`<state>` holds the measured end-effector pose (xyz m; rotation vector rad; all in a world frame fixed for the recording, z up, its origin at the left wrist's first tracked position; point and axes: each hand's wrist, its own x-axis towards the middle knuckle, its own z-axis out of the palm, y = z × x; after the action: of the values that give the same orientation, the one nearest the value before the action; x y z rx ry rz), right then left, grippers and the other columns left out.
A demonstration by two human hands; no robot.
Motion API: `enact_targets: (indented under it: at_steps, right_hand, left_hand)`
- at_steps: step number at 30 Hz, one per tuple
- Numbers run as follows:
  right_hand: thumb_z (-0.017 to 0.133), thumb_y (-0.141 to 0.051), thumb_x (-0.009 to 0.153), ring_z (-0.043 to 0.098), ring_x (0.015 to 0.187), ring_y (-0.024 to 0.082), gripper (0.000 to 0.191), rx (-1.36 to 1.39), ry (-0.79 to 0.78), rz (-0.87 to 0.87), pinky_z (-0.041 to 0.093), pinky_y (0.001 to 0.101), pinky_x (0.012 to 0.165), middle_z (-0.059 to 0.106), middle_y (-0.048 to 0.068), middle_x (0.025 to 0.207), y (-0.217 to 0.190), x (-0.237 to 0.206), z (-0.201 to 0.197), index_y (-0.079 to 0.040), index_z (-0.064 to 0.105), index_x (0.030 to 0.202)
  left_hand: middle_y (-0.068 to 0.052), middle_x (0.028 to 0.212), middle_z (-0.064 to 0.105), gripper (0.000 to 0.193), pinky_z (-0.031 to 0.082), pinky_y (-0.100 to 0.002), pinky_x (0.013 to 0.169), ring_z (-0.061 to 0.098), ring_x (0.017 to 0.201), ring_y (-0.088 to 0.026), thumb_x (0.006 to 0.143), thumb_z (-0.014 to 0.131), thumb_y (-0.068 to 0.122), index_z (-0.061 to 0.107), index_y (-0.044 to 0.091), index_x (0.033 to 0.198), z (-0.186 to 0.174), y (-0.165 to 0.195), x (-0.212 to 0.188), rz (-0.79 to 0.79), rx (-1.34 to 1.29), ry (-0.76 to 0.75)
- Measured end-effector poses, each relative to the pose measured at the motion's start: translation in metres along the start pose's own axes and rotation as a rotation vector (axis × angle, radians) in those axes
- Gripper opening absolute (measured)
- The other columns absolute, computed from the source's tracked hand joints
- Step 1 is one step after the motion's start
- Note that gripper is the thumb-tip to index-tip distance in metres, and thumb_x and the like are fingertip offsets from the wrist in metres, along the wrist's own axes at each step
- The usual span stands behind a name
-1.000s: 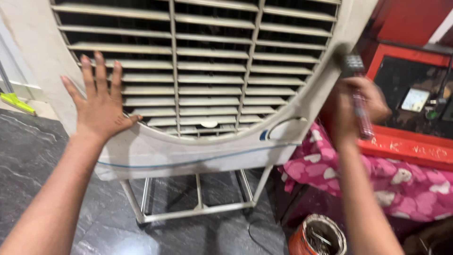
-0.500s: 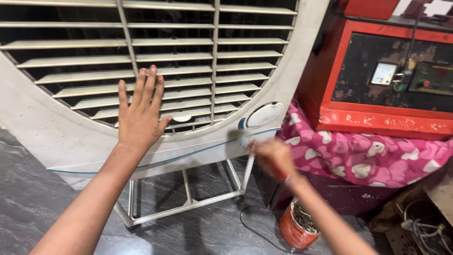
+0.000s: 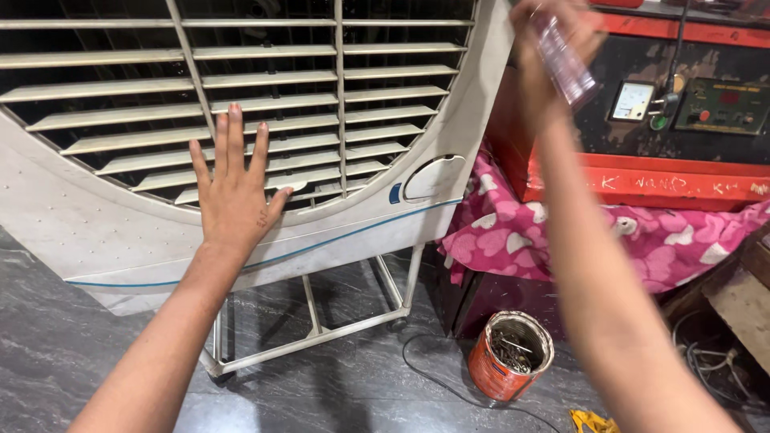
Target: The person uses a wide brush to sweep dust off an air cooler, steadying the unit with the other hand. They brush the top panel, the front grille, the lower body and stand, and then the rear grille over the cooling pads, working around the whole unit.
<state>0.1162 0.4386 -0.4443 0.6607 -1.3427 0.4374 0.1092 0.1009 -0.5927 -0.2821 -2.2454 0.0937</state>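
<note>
- Your left hand (image 3: 234,186) lies flat and released, fingers spread, on the air cooler (image 3: 265,120) at the lower edge of its louvres.
- Your right hand (image 3: 549,48) is raised beside the cooler's right edge, clenched on what looks like a screwdriver (image 3: 565,68), blurred.
- Its long axis slants down, away from the cooler.

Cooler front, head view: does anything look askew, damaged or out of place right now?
The air cooler sits tilted on its wheeled stand, with the left hand flat on its louvres. The right hand holds a blurred tool handle. An open orange tin of metal bits and a loose cable lie on the floor.
</note>
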Motion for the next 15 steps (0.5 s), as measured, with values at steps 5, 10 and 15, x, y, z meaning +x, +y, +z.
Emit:
enact_targets:
  at_steps: [5,10,15]
  right_hand:
    - [0.071,0.004,0.08,0.074,0.105,0.029,0.012,-0.043,-0.239,0.211,0.057,0.0393,0.089,0.077,0.009,0.099,-0.044,-0.103,-0.02,-0.006,0.071,0.087]
    - [0.079,-0.007,0.075,0.074,0.087,0.026,0.015,0.019,-0.654,0.434,0.057,0.0348,0.076,0.078,0.007,0.098,-0.063,-0.195,-0.059,-0.011,0.074,0.088]
    - [0.08,-0.011,0.075,0.076,0.079,0.022,0.017,0.134,-0.91,0.495,0.057,0.0329,0.072,0.078,0.006,0.086,-0.072,-0.163,-0.035,-0.014,0.079,0.092]
  left_hand:
    - [-0.017,0.177,0.002,0.102,0.0,-0.061,0.126,-0.002,0.163,-0.032,0.085,0.065,0.065,0.03,0.018,0.169,0.007,0.006,-0.011,0.034,0.04,-0.065]
    - [-0.018,0.177,0.002,0.101,0.0,-0.062,0.126,-0.004,0.163,-0.033,0.087,0.064,0.064,0.029,0.018,0.17,0.013,0.01,-0.014,-0.006,-0.032,-0.039]
    - [-0.014,0.176,0.003,0.1,0.001,-0.061,0.126,-0.003,0.162,-0.03,0.086,0.064,0.065,0.027,0.023,0.169,0.007,0.004,-0.012,0.009,-0.045,-0.031]
